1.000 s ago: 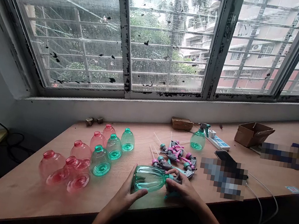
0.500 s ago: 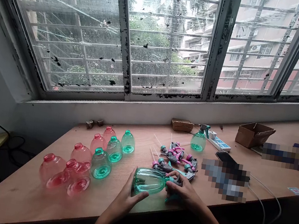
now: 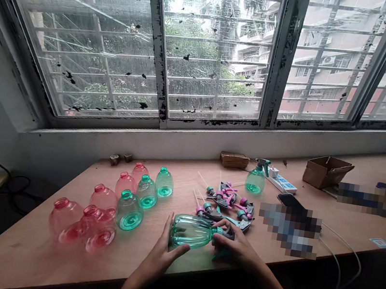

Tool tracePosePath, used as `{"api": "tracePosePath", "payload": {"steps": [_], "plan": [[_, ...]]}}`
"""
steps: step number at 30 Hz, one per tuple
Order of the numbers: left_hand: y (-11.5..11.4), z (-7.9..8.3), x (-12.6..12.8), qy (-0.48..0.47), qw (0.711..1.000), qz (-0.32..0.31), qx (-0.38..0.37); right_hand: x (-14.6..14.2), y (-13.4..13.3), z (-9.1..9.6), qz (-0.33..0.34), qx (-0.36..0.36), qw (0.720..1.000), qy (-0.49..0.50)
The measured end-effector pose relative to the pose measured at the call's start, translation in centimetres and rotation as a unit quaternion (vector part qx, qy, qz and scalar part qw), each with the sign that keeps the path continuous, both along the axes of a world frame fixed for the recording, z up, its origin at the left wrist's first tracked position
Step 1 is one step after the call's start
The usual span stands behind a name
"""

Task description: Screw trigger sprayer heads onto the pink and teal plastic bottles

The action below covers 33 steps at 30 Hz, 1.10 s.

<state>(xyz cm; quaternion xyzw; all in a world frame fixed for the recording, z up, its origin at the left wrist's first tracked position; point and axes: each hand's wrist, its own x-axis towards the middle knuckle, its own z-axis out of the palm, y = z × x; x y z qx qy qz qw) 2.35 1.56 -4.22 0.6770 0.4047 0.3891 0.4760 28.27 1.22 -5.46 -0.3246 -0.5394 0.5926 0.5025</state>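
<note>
The green bottle [image 3: 191, 232] is held sideways over the near edge of the wooden bench [image 3: 14, 258]. The left hand [image 3: 163, 253] cups its base; the right hand [image 3: 238, 245] grips the spray head [image 3: 228, 234] at its neck. Beyond this bottle lie loose spray heads [image 3: 223, 199]; left of it stand 3 green bottles [image 3: 129, 213] and 5 pink bottles [image 3: 63, 216]. Behind and right of it are 1 assembled spray bottle [image 3: 255, 181] and an open cardboard box [image 3: 324, 175], contents hidden. Farthest behind it, barred windows [image 3: 218, 55].

Bright window [image 3: 213, 60] daylight, dark foreground — partly pixelated
</note>
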Motion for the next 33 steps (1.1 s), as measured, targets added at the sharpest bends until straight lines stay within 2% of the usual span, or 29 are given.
{"api": "tracePosePath", "payload": {"steps": [4, 8, 23, 29, 33], "plan": [[-0.2, 0.4, 0.1, 0.004, 1.000, -0.020, 0.005, 0.0, 0.0, 0.1, -0.007, 0.004, 1.000, -0.003], [-0.2, 0.5, 0.2, 0.026, 1.000, -0.008, 0.013, 0.1, 0.1, 0.0, 0.000, 0.001, 1.000, 0.000], [-0.1, -0.4, -0.1, 0.000, 0.999, -0.032, -0.003, 0.1, 0.1, -0.4, -0.005, 0.010, 1.000, -0.004], [-0.2, 0.1, 0.1, 0.023, 0.997, -0.021, 0.075, 0.0, 0.1, 0.2, -0.015, 0.003, 1.000, -0.014], [-0.1, 0.0, 0.0, 0.013, 0.999, -0.039, 0.035, 0.0, 0.0, 0.3, -0.012, -0.001, 1.000, -0.012]]}}
